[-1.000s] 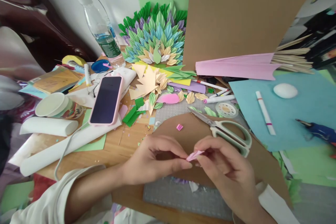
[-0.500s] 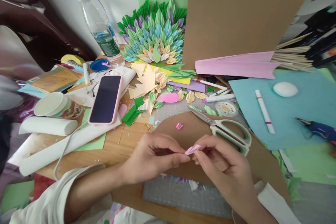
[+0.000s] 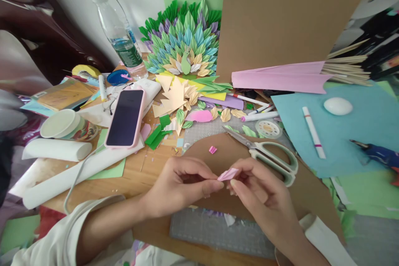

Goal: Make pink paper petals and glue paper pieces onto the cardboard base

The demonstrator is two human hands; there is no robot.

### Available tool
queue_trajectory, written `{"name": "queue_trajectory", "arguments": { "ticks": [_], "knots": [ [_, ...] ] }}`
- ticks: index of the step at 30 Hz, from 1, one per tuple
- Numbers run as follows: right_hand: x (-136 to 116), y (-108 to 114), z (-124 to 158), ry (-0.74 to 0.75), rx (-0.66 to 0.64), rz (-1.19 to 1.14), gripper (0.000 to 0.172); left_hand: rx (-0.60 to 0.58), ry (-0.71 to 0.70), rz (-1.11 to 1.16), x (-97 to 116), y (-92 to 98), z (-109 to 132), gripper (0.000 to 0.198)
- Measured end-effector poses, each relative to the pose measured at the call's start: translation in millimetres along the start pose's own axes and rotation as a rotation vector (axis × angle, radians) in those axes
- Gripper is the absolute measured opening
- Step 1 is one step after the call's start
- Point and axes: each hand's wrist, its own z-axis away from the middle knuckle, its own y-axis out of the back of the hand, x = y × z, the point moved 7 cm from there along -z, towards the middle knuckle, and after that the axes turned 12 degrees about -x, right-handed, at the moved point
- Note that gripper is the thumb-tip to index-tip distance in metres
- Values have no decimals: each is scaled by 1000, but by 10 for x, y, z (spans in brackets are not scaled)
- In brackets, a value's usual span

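Between my hands is a small pleated piece of pink paper (image 3: 227, 173), held over a brown cardboard sheet (image 3: 196, 149). My left hand (image 3: 183, 183) pinches its left tip between thumb and forefinger. The fingers of my right hand (image 3: 262, 193) are closed on its right end. A tiny folded scrap of pink paper (image 3: 213, 149) lies on the cardboard just beyond my fingers. Scissors (image 3: 271, 156) with pale handles rest on the cardboard beside my right hand, blades pointing away to the left.
A paper peacock (image 3: 186, 62) stands against the wall. To the left lie a phone (image 3: 126, 118), bottles (image 3: 124, 45) and white paper rolls (image 3: 81, 178). On the right, blue paper (image 3: 293, 124) carries a marker (image 3: 314, 133) and a white egg shape (image 3: 338, 106), near a glue gun (image 3: 377, 152).
The pleated pink paper has fanned out a little wider between my fingers. My hands have barely shifted; everything on the table stays where it was.
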Motion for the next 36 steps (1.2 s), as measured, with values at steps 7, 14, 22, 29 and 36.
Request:
{"name": "queue_trajectory", "arguments": {
  "ticks": [7, 14, 22, 29, 36],
  "knots": [
    [-56, 5, 6, 25, 16, 23, 11, -41, -60, 9, -15, -39, -18, 7],
    [68, -37, 41, -55, -41, -28, 13, -21, -220, 122, 108, 21, -17, 19],
    [82, -145, 37, -82, -148, -63, 10, -117, -232, 246, 110, -53, -13, 30],
    [4, -88, 63, 37, -101, 81, 8, -73, -143, 237, 36, -35, -25, 27],
    [-141, -79, 50, 178, -80, 281, 12, -55, -110, 125, 69, -20, -10, 24]
  ]
}}
